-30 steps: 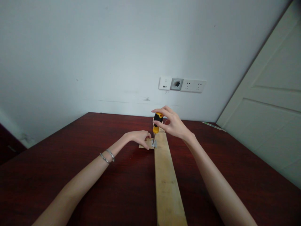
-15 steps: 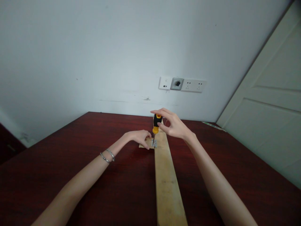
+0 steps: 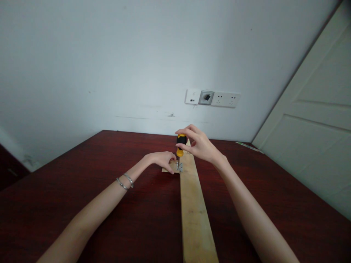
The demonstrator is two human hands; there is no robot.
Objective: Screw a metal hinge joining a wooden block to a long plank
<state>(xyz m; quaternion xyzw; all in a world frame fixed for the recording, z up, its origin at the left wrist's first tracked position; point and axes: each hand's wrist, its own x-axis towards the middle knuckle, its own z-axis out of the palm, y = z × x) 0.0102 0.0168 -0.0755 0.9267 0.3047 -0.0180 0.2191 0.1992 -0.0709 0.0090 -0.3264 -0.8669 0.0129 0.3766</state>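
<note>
Yellow-and-black screwdriver (image 3: 181, 144) grasped by right-hand fingers (image 3: 190, 128) on a steel hinge (image 3: 179, 167), left-hand fingers (image 3: 170, 157) pressing a wood block (image 3: 168, 168) beside the plank (image 3: 194, 215)

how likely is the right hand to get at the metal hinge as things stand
Probably yes: the right hand holds a yellow-and-black screwdriver just above the metal hinge, its shaft pointing down at it. The left hand rests on the wood piece beside the hinge, not over it, so the way looks free.

Yellow-black screwdriver (image 3: 181, 144) upright on steel hinge (image 3: 179, 167)
</note>
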